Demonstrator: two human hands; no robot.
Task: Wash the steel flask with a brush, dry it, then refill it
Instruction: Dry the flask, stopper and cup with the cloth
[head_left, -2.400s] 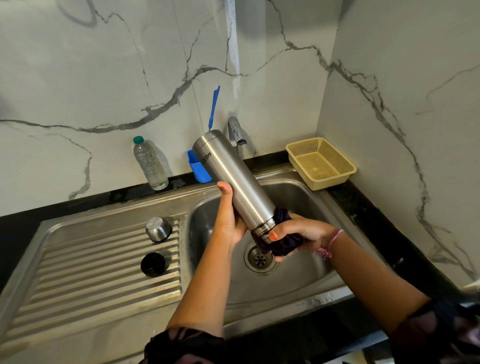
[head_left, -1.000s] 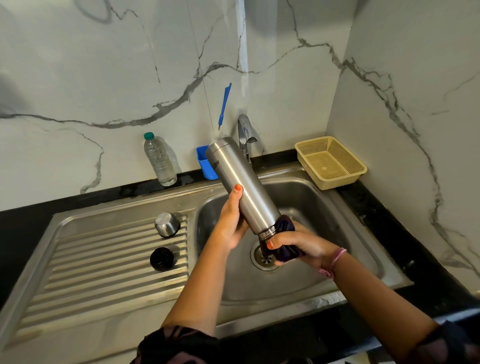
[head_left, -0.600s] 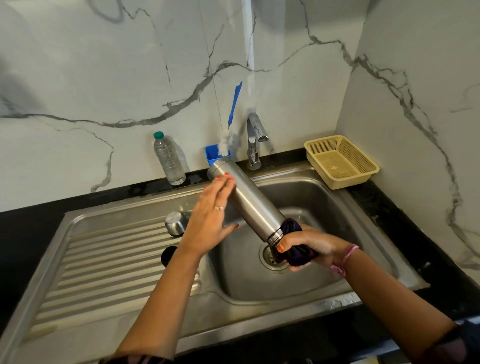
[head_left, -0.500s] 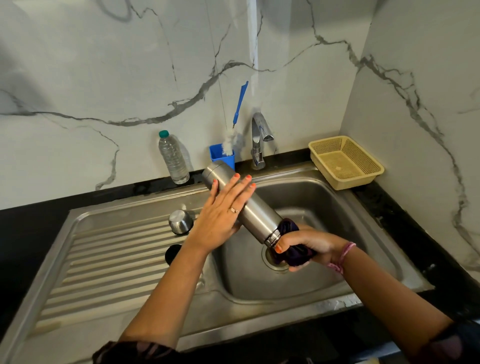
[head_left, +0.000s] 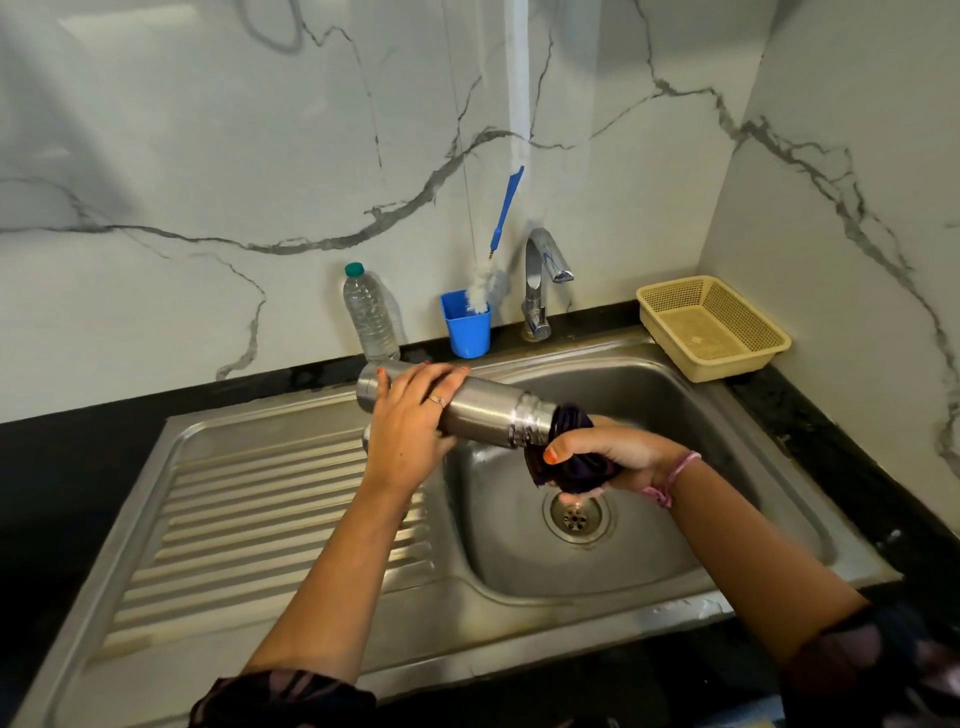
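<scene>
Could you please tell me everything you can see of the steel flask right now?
The steel flask is a slim brushed-metal cylinder with a ridged, threaded neck and no cap on. It lies nearly level above the sink, base to the left, mouth to the right. The left hand grips its body near the base. A dark cloth, held by the right hand, covers the mouth. Nothing else touches it.
</scene>
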